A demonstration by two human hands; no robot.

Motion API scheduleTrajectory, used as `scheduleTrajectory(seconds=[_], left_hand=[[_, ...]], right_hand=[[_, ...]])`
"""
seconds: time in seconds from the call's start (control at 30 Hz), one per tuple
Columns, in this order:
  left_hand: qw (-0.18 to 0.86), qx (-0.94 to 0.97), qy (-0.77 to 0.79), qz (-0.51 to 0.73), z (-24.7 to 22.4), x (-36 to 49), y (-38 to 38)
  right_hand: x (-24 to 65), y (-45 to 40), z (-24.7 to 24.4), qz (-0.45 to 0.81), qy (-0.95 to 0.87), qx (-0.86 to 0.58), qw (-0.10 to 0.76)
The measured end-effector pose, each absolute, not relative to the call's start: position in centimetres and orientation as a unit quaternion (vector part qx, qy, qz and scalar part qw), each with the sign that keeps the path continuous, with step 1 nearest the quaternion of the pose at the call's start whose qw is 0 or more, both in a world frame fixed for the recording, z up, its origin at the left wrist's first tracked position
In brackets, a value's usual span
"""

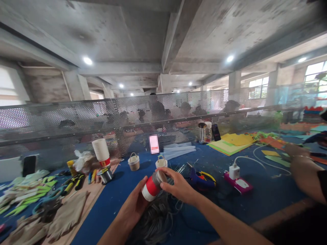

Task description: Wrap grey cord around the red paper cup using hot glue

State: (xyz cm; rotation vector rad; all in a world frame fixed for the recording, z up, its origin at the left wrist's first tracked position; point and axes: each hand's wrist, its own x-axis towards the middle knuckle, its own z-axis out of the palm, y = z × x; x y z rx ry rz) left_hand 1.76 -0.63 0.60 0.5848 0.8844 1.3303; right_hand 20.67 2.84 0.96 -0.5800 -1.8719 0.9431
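Observation:
A red and white paper cup (151, 188) is tilted between my two hands, with grey cord wound round one end of it. My left hand (134, 202) is closed around the cup's lower left side. At the cord-wound end, the fingers and thumb of my right hand (180, 186) grip the cup from the right. Below the cup lies a loose bundle of grey cord (156, 221), partly hidden by my hands and forearms. Two small handled baskets stand beyond: a tan and white basket (134, 162) and a white basket (161, 164), the latter partly covered by my right hand.
On the left are stacked paper cups (99, 149), a wire spool (105, 175), pliers (74, 183) and a work glove (67, 212). To the right lie a blue and yellow tool (203, 179) and a purple power strip (241, 185). Another person's arm (302, 173) reaches in at far right.

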Motion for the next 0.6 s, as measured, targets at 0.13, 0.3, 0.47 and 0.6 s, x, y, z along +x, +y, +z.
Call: scheduleTrajectory(seconds=[0.13,0.3,0.47,0.6], left_hand=[[0.679,0.284,0.378,0.561,0.69,1.73,-0.83],[0.692,0.295,0.353,0.556,0.64,1.49,-0.80],[0.681,0.279,0.368,0.568,0.72,1.41,-0.71],[0.682,0.284,0.346,0.578,0.62,1.26,-0.68]], right_hand=[[20.53,3.28,0.59,0.369,-0.755,-0.254,0.479],[20.63,3.43,0.48,0.362,-0.752,-0.267,0.482],[20.53,3.22,0.56,0.359,-0.754,-0.272,0.478],[20.49,3.29,0.37,0.366,-0.746,-0.272,0.485]])
